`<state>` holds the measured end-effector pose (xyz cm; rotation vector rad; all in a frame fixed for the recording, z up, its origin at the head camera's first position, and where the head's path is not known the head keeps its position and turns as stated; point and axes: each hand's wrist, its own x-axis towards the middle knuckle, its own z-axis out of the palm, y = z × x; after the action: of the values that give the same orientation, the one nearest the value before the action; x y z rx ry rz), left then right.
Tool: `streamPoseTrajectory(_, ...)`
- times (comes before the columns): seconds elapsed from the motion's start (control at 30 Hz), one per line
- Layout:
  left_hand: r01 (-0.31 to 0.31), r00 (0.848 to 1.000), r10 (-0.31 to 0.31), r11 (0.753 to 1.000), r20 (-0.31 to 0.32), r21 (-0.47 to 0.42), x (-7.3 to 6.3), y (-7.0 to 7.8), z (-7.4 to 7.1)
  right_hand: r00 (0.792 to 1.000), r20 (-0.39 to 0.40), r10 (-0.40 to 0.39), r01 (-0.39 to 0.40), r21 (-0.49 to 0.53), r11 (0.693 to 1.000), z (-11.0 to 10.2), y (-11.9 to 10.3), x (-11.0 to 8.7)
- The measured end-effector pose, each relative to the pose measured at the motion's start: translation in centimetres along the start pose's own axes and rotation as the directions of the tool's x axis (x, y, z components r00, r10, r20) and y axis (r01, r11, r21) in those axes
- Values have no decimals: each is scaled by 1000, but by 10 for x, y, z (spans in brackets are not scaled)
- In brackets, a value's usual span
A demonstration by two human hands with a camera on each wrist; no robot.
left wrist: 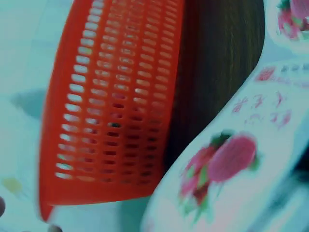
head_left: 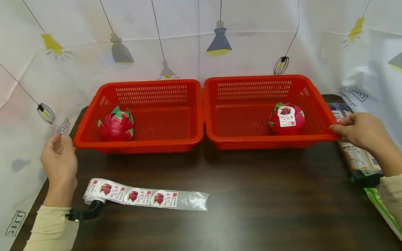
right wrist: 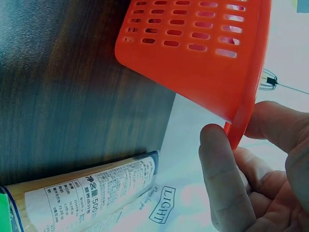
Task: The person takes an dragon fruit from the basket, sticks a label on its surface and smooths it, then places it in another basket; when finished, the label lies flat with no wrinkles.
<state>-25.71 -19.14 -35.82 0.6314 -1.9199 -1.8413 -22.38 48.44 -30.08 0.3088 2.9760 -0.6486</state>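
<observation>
Two red plastic baskets stand side by side on the dark table. My right hand [head_left: 361, 133] pinches the front right rim corner of the right basket [head_left: 250, 141], thumb on one side and fingers on the other in the right wrist view. My left hand [head_left: 59, 161] is at the front left corner of the left basket [head_left: 144, 145], fingers loosely bent. The left wrist view catches only its fingertips [left wrist: 55, 228], parted near the rim corner. One dragon fruit [head_left: 115, 126] lies in the left basket; another dragon fruit [head_left: 296, 125], bearing a white sticker [head_left: 286, 117], lies in the right one.
A roll of dragon fruit stickers [head_left: 131, 193] lies partly unrolled in front of the left basket. A labelled package [head_left: 358, 156] and a green-edged bag [head_left: 384, 208] lie along the right edge, partly under my right arm. A lamp-patterned sheet [head_left: 175, 17] surrounds the table [head_left: 240, 215].
</observation>
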Motion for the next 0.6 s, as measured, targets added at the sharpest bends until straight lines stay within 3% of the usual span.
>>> streamPoseTrajectory(0.03,68,998,-67,995,18,-70,8,-5,-1,1000,-1,1,-1,-7,1000,-1,1,-1)
streamPoseTrajectory(0.1,193,980,-181,959,76,-207,17,-13,-1,1000,-7,-3,2,-24,1000,-2,3,-2)
streamPoseTrajectory(0.2,279,959,-245,900,139,-336,23,-18,-1,1000,-24,-7,6,-51,999,-2,0,-2)
streamPoseTrajectory(0.3,311,950,-269,864,158,-397,26,-17,-4,999,-30,-14,11,-86,996,-1,-4,-1)
streamPoseTrajectory(0.43,327,945,-285,835,160,-442,27,-14,-7,996,-72,-48,35,-180,983,-1,-19,5)
streamPoseTrajectory(0.5,322,947,-282,837,155,-442,26,-13,-6,987,-125,-101,71,-225,972,-1,-38,10)
streamPoseTrajectory(0.6,312,950,-270,844,157,-436,24,-15,-6,957,-182,-226,185,-217,959,3,-86,21)
